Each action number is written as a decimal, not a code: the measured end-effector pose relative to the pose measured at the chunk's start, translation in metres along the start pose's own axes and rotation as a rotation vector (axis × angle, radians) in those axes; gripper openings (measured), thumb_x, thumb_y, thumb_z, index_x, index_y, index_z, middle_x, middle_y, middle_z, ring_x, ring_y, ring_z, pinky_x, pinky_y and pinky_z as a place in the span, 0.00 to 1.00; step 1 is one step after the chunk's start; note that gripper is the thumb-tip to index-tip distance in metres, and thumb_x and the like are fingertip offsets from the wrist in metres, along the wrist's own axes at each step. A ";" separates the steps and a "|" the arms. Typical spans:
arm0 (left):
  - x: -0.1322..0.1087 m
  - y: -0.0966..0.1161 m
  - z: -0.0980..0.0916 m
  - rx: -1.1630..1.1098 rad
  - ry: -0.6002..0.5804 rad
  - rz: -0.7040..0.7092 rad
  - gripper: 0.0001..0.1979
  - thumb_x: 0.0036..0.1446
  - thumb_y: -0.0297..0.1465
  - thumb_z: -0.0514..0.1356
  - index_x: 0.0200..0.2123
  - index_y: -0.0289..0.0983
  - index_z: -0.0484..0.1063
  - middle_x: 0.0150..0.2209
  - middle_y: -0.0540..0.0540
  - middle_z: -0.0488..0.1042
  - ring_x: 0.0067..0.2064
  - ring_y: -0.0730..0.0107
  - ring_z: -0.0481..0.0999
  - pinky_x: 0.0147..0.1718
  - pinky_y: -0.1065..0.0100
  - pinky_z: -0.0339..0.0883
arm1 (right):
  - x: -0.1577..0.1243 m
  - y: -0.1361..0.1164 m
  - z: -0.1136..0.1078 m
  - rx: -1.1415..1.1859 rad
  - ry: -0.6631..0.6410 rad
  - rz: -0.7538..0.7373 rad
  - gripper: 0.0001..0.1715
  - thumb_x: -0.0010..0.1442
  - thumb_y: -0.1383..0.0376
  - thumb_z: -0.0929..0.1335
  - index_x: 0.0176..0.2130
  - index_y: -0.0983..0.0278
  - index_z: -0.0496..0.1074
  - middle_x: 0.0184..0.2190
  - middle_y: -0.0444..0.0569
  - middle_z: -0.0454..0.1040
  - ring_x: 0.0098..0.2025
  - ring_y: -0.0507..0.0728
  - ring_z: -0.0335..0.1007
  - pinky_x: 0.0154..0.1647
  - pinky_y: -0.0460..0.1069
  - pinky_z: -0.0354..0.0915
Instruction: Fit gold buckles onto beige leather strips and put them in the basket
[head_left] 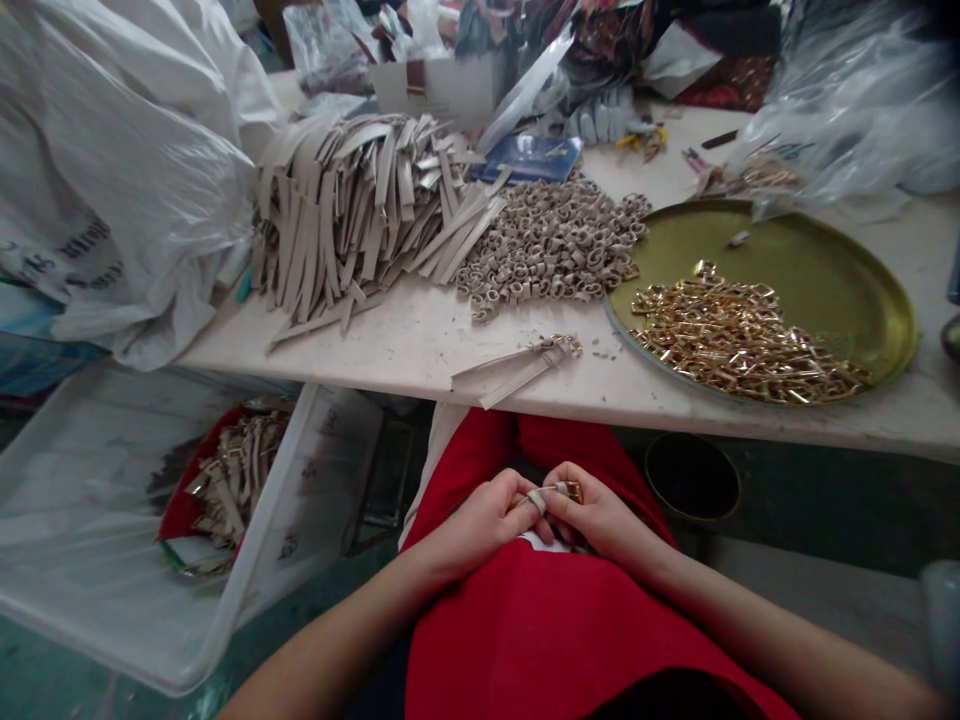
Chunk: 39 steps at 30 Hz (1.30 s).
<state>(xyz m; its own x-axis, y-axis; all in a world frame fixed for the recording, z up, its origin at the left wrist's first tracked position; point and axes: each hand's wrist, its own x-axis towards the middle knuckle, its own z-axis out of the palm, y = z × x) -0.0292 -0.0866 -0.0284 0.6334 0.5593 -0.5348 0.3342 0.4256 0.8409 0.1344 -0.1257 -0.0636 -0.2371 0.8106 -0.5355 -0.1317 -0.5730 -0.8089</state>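
Above my lap, both hands meet on one small strap (538,500) with a loop around it and a gold buckle (574,491) at its right end. My left hand (499,510) pinches the strap close to the loop. Just beside it, my right hand (589,505) is closed on the buckle end. Fingers hide most of the strap. On the table edge ahead lie a few buckled straps (517,366). Behind them are a heap of loose grey-beige straps (337,210), a pile of small loops (551,245) and many gold buckles (750,335).
A round green-gold tray (840,280) on the table (397,340) holds the buckles. At lower left, a white plastic bin (75,560) contains a red container (184,500) of buckled straps. White sacking (127,150) stands left; clear plastic bags (847,130) lie right. Beneath the table is a dark round container (691,478).
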 end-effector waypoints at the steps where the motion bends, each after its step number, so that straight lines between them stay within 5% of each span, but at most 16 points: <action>1: 0.002 -0.001 0.000 0.080 0.027 0.003 0.15 0.58 0.41 0.52 0.38 0.34 0.63 0.32 0.44 0.76 0.37 0.69 0.74 0.36 0.69 0.63 | 0.002 0.003 0.000 0.011 0.001 0.018 0.26 0.46 0.44 0.68 0.29 0.62 0.59 0.11 0.35 0.62 0.12 0.46 0.50 0.13 0.42 0.43; 7: 0.011 -0.003 -0.005 0.498 -0.011 -0.082 0.19 0.59 0.43 0.47 0.27 0.35 0.66 0.24 0.49 0.70 0.26 0.72 0.66 0.23 0.73 0.55 | 0.008 0.007 -0.010 -0.018 -0.048 0.040 0.24 0.48 0.46 0.68 0.29 0.61 0.59 0.14 0.35 0.62 0.14 0.46 0.52 0.14 0.43 0.45; 13: 0.016 -0.001 -0.007 0.666 -0.048 -0.026 0.18 0.60 0.39 0.47 0.24 0.35 0.65 0.21 0.52 0.63 0.23 0.75 0.60 0.21 0.73 0.48 | 0.008 0.006 -0.019 -0.230 -0.112 -0.031 0.14 0.53 0.56 0.68 0.28 0.62 0.61 0.18 0.38 0.63 0.20 0.48 0.56 0.19 0.44 0.51; 19: 0.015 0.001 -0.008 0.619 -0.084 -0.042 0.17 0.60 0.38 0.46 0.27 0.35 0.67 0.25 0.50 0.67 0.27 0.74 0.64 0.23 0.74 0.53 | 0.003 0.012 -0.016 -0.277 -0.041 -0.125 0.10 0.56 0.58 0.65 0.33 0.61 0.60 0.20 0.38 0.62 0.21 0.49 0.56 0.20 0.44 0.53; 30: -0.003 -0.007 0.002 0.466 -0.135 0.003 0.17 0.59 0.38 0.48 0.33 0.34 0.72 0.29 0.49 0.70 0.31 0.73 0.65 0.29 0.74 0.56 | -0.018 0.002 -0.020 -0.334 -0.268 -0.154 0.15 0.58 0.54 0.63 0.31 0.63 0.59 0.20 0.37 0.55 0.21 0.47 0.48 0.20 0.43 0.47; 39: -0.008 -0.018 0.012 0.310 -0.084 0.002 0.17 0.58 0.39 0.50 0.32 0.32 0.70 0.27 0.50 0.66 0.30 0.74 0.63 0.27 0.74 0.56 | -0.028 -0.004 -0.018 -0.385 -0.308 -0.193 0.16 0.58 0.53 0.63 0.31 0.63 0.60 0.21 0.38 0.56 0.23 0.48 0.48 0.21 0.43 0.47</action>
<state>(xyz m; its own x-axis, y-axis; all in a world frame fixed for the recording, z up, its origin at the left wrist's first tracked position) -0.0320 -0.1076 -0.0384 0.6856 0.4936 -0.5351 0.5212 0.1804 0.8342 0.1591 -0.1440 -0.0501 -0.5233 0.7903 -0.3189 0.1481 -0.2842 -0.9473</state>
